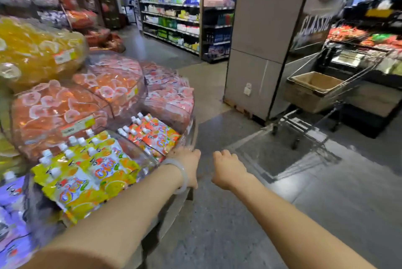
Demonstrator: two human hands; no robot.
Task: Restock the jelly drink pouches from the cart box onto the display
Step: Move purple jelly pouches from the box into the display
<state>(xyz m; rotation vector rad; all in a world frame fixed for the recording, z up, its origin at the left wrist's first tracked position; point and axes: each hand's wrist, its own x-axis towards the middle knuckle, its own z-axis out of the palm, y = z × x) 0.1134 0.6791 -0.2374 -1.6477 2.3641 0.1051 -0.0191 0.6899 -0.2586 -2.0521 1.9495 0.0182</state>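
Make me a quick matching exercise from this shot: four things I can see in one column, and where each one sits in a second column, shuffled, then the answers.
Things:
1. yellow pouches
2. orange pouches
3. cardboard box
4. bracelet

Places:
A. in the shopping cart
B. on the left wrist
C. front display bin, right of the purple pouches
D. display bin just beyond the left hand

Pairs: 1-C, 2-D, 3-A, 4-B

glossy plastic pouches [93, 173] — matt cardboard box [313, 92] in wire-metal cart [348, 77].
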